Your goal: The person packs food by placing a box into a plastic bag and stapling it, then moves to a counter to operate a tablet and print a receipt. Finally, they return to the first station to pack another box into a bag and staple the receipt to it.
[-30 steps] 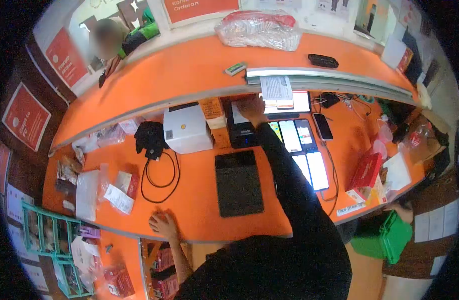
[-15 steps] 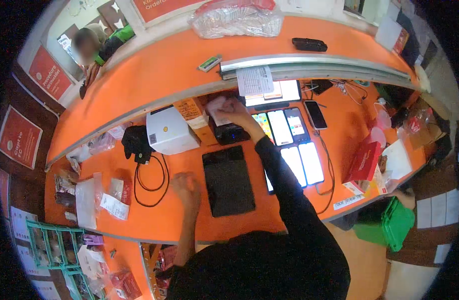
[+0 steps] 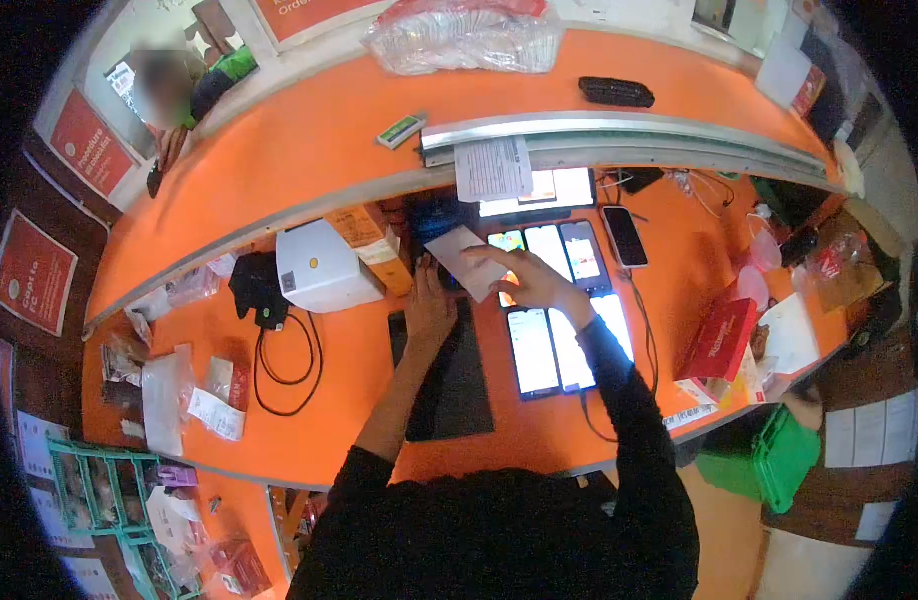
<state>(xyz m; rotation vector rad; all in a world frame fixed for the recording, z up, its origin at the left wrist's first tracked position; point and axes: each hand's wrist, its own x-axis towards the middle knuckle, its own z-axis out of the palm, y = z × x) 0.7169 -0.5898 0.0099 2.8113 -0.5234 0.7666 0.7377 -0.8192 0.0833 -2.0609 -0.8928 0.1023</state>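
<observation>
My right hand (image 3: 539,280) grips a white paper slip (image 3: 467,262), held tilted beside the lit phones (image 3: 535,350). My left hand (image 3: 434,308) has its fingers stretched out near the slip's lower left edge, above a black flat panel (image 3: 449,395); nothing shows in its grasp. Behind the slip, a dark device is mostly hidden. An orange cardboard box (image 3: 364,238) and a white box (image 3: 324,268) stand to the left of my hands. A lit screen (image 3: 564,190) is behind the phones.
A dark phone (image 3: 624,237) lies at the right with cables. Farther right are a red carton (image 3: 717,345) and a green bin (image 3: 784,455). At left are a coiled black cable (image 3: 289,365) and plastic packets. A metal-edged ledge (image 3: 619,128) runs behind. A person leans in at the window.
My right hand has drawn the paper slip toward me and to the right, away from the dark device. My left hand has moved forward and right, from the orange counter to near the slip.
</observation>
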